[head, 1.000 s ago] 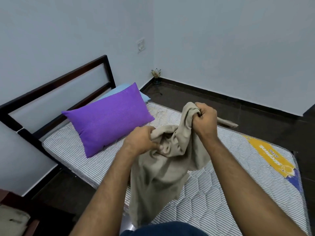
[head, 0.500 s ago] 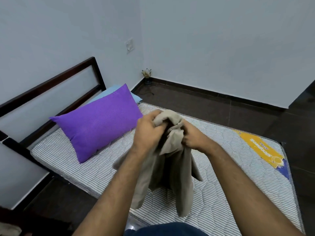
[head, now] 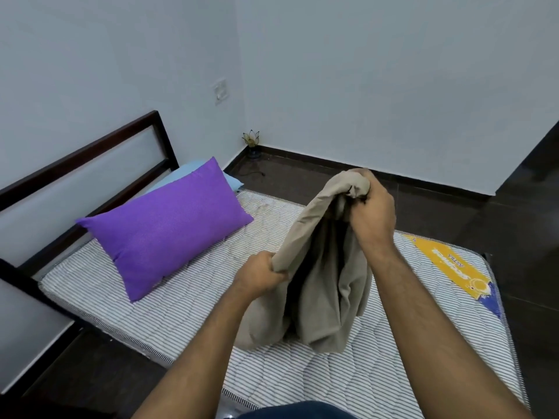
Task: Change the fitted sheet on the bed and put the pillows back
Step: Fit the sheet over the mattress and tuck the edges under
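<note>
A beige fitted sheet [head: 326, 297] hangs bunched above the bare striped mattress [head: 169, 309], its lower folds resting on the quilting. My right hand [head: 370, 214] grips the sheet's top edge, raised high. My left hand [head: 260, 275] holds another part of the edge lower and to the left, so the cloth stretches between them. A purple pillow [head: 169, 226] lies near the headboard, leaning on a light blue pillow [head: 193, 170] mostly hidden behind it.
The dark wooden headboard [head: 90, 152] stands at the left against the wall. Dark floor [head: 302, 182] runs beyond the mattress to the white walls. A small lotus-shaped ornament [head: 250, 138] sits in the room's corner. A yellow and blue label [head: 456, 273] marks the mattress at the right.
My hands were close together on the bunched sheet; they have since moved apart, the right hand rising up and right, the left dropping, stretching the sheet's edge between them.
</note>
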A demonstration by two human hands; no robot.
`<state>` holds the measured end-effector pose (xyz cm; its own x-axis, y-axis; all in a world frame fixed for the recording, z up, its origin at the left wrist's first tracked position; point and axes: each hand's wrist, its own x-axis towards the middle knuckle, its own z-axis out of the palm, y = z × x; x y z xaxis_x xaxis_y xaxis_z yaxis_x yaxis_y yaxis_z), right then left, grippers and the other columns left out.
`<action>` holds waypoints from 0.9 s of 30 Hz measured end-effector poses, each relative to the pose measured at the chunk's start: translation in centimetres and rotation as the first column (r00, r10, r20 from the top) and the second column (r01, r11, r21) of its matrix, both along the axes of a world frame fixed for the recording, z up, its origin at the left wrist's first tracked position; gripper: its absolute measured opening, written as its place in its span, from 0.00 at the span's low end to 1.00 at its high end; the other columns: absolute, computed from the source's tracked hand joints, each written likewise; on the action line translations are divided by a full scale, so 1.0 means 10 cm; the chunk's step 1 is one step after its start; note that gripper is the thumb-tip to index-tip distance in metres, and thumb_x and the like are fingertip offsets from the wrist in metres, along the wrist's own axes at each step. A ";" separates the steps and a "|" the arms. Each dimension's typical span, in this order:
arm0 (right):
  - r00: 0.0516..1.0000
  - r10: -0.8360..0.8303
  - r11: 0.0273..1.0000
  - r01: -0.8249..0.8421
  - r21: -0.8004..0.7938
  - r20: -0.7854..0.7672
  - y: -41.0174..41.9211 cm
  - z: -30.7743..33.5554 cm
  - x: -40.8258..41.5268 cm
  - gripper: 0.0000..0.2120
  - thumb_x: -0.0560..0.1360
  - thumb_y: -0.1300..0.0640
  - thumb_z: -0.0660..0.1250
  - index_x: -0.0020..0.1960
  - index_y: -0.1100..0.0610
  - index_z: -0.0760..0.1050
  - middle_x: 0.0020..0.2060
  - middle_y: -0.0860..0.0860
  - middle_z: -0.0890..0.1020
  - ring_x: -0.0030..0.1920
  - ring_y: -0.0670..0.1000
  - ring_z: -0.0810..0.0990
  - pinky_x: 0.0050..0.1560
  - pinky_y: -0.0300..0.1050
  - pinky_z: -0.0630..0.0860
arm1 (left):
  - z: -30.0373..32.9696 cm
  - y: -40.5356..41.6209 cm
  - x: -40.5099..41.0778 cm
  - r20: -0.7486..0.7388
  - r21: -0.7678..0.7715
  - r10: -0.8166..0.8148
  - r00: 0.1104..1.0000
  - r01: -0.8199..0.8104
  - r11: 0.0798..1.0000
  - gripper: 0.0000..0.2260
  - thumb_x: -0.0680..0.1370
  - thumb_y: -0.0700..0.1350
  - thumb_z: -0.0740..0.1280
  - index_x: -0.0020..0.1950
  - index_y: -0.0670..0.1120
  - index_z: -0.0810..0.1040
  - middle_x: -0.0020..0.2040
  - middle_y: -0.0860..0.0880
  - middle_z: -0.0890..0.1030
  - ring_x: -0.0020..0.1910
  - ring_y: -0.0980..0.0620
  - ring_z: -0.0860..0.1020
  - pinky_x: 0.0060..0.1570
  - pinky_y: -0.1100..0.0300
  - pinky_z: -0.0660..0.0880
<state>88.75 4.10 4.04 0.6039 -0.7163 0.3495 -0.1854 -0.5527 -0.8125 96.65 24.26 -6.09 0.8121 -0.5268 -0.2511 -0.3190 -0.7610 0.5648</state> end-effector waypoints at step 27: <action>0.926 -0.133 0.991 0.120 -0.058 -0.352 -0.38 -0.59 -0.17 0.29 0.76 0.68 0.56 0.71 0.45 0.72 0.58 0.57 0.83 0.52 0.61 0.79 0.43 0.45 0.65 | 0.28 0.47 0.82 0.019 -0.645 0.514 0.857 -0.383 0.662 0.47 0.71 0.67 0.68 0.82 0.57 0.47 0.46 0.56 0.85 0.64 0.55 0.77 0.78 0.38 0.55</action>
<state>87.09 0.28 -1.82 0.5979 -0.7863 0.1554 -0.5282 -0.5324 -0.6614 104.90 29.01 -3.30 0.9842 -0.0681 0.1632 -0.1768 -0.3591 0.9164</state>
